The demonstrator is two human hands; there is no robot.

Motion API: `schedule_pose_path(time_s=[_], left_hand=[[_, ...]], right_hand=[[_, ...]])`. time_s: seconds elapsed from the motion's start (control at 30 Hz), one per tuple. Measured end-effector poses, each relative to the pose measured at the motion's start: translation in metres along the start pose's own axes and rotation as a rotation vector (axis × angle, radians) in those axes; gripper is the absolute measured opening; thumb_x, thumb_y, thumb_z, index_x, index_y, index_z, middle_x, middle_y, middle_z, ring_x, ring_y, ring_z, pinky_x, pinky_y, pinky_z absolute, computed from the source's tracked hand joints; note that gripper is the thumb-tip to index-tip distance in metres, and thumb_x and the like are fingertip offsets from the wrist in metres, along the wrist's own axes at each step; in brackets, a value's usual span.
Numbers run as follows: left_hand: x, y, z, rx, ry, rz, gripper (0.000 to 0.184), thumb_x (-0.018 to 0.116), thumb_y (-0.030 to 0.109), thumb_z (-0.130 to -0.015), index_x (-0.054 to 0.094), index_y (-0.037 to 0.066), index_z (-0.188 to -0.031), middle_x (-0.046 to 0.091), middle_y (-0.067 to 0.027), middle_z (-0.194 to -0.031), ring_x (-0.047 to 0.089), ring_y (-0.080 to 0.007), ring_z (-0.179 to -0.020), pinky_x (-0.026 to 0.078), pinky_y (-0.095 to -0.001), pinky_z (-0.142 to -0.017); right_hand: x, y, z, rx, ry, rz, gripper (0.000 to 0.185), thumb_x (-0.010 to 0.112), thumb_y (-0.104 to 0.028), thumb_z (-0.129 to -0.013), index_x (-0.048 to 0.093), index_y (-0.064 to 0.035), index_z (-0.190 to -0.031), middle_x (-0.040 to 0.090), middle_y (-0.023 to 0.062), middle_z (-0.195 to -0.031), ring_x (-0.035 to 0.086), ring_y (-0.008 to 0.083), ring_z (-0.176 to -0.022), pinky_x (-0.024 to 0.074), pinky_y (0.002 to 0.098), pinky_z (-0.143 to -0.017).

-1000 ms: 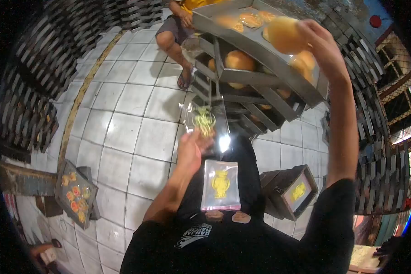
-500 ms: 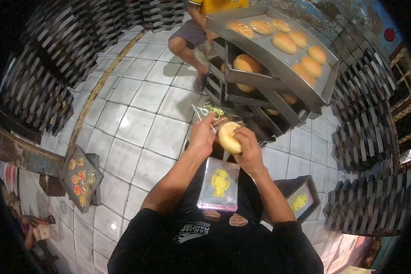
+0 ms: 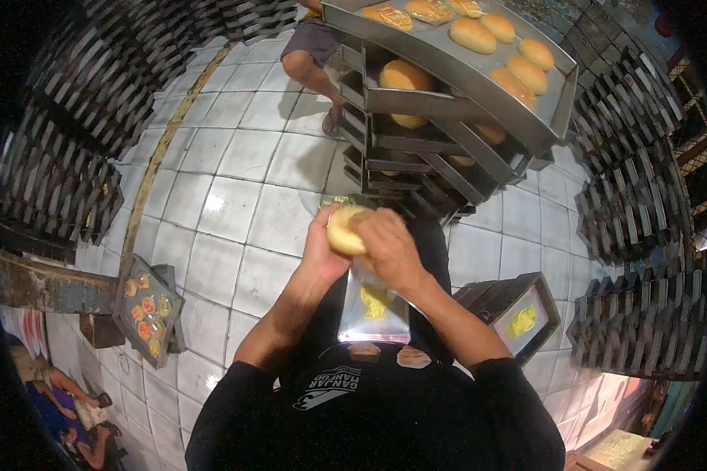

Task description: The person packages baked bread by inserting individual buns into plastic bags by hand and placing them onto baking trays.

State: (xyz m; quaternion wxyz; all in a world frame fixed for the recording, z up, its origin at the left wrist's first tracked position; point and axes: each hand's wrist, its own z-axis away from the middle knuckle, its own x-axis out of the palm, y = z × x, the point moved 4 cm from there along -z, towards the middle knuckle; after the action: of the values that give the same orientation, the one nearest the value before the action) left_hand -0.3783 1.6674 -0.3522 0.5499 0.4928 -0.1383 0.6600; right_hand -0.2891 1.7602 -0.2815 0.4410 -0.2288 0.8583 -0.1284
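Observation:
A round golden bread bun (image 3: 343,229) is between my two hands, above my lap. My left hand (image 3: 322,250) is closed at its left side, gripping a clear plastic bag (image 3: 347,202) with yellow-green print. Most of that bag is hidden behind the bun and fingers, and I cannot tell how far it covers the bun. My right hand (image 3: 393,250) curls over the bun's right side, its fingertips partly hidden. On my lap, just below, lies a stack of clear printed bags (image 3: 375,314) with a yellow design.
Ahead stands a stack of metal trays (image 3: 448,102) set crosswise, with buns (image 3: 473,36) on top, some wrapped. A person's leg (image 3: 310,71) is beside it. A tray of wrapped breads (image 3: 145,306) lies left; a box with printed bags (image 3: 522,320) is right. Tray piles (image 3: 628,322) line the sides.
The bun and both hands have come together and moved left and slightly nearer the lap. The bag, earlier spread beside the bun, is now mostly hidden. The view has shifted.

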Motion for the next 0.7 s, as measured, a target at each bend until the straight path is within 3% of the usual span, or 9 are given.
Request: schedule_pose_path(time_s=[0.1,0.2,0.3,0.33,0.47,0.53,0.57,0.63,0.7], left_hand=[[-0.006,-0.006,-0.008,0.001,-0.039,0.143,0.046,0.047,0.038,-0.104,0.059,0.002,-0.131,0.065,-0.0126,-0.133,0.062,-0.0288,-0.121,0.048,-0.0446,-0.108],[-0.009,0.003,-0.010,0.146,-0.023,0.175,0.048,0.048,0.040,-0.105,0.058,0.002,-0.133,0.064,-0.0147,-0.135,0.060,-0.0291,-0.127,0.043,-0.0434,-0.114],[-0.017,0.011,-0.009,0.130,-0.017,0.138,0.048,0.049,0.039,-0.106,0.056,0.003,-0.137,0.063,-0.0147,-0.137,0.058,-0.0290,-0.130,0.041,-0.0434,-0.116],[-0.010,0.000,-0.004,0.210,-0.017,0.081,0.048,0.049,0.038,-0.107,0.054,0.004,-0.140,0.062,-0.0144,-0.138,0.058,-0.0291,-0.130,0.040,-0.0442,-0.116],[-0.005,-0.003,0.007,0.306,-0.100,-0.160,0.048,0.053,0.033,-0.106,0.048,0.008,-0.147,0.057,-0.0108,-0.144,0.056,-0.0266,-0.132,0.041,-0.0438,-0.117],[-0.009,0.027,-0.007,0.244,-0.334,0.168,0.051,0.058,0.030,-0.105,0.045,0.009,-0.150,0.053,-0.0092,-0.147,0.055,-0.0259,-0.132,0.041,-0.0431,-0.116],[-0.008,0.016,-0.008,0.237,-0.332,0.169,0.051,0.058,0.030,-0.105,0.045,0.009,-0.150,0.053,-0.0092,-0.147,0.055,-0.0259,-0.132,0.041,-0.0431,-0.116],[0.005,-0.004,-0.011,0.443,-0.074,-0.210,0.053,0.058,0.030,-0.105,0.042,0.010,-0.151,0.054,-0.0111,-0.146,0.056,-0.0281,-0.131,0.043,-0.0444,-0.114],[0.010,0.006,-0.009,0.542,-0.120,-0.174,0.055,0.060,0.027,-0.104,0.040,0.009,-0.152,0.056,-0.0124,-0.142,0.057,-0.0289,-0.128,0.046,-0.0453,-0.110]], right_hand=[[0.012,0.001,-0.004,0.074,-0.099,-0.056,0.039,0.070,-0.001,-0.077,0.059,-0.0031,-0.114,0.065,0.0182,-0.115,0.061,0.0384,-0.114,0.0426,0.0527,-0.106],[0.024,-0.003,-0.004,0.227,-0.079,-0.141,0.052,0.067,0.000,-0.079,0.056,0.0007,-0.130,0.059,0.0235,-0.133,0.051,0.0410,-0.135,0.0317,0.0603,-0.117],[0.041,-0.003,0.008,0.177,-0.160,-0.112,0.058,0.063,0.001,-0.082,0.052,0.0013,-0.140,0.056,0.0242,-0.139,0.044,0.0405,-0.143,0.0257,0.0625,-0.120],[0.038,0.003,0.005,0.126,-0.186,0.067,0.060,0.059,0.001,-0.086,0.048,0.0014,-0.145,0.053,0.0242,-0.145,0.040,0.0400,-0.147,0.0217,0.0630,-0.122],[0.024,0.001,-0.005,0.108,-0.226,0.142,0.059,0.056,-0.003,-0.089,0.046,0.0002,-0.147,0.049,0.0247,-0.151,0.038,0.0411,-0.148,0.0205,0.0634,-0.123],[0.028,0.000,-0.009,0.135,-0.239,0.079,0.060,0.058,-0.003,-0.089,0.046,-0.0012,-0.148,0.050,0.0243,-0.149,0.038,0.0399,-0.148,0.0213,0.0628,-0.123],[0.029,-0.001,-0.009,0.157,-0.253,0.017,0.061,0.059,-0.004,-0.088,0.046,-0.0026,-0.148,0.051,0.0240,-0.147,0.039,0.0387,-0.148,0.0221,0.0622,-0.123],[0.023,0.002,-0.013,0.162,-0.260,0.056,0.061,0.061,-0.005,-0.088,0.046,-0.0036,-0.148,0.053,0.0236,-0.146,0.041,0.0383,-0.146,0.0235,0.0617,-0.122],[0.019,0.008,-0.022,0.167,-0.255,0.127,0.062,0.065,-0.009,-0.088,0.047,-0.0058,-0.147,0.056,0.0229,-0.143,0.045,0.0374,-0.143,0.0264,0.0608,-0.122]])
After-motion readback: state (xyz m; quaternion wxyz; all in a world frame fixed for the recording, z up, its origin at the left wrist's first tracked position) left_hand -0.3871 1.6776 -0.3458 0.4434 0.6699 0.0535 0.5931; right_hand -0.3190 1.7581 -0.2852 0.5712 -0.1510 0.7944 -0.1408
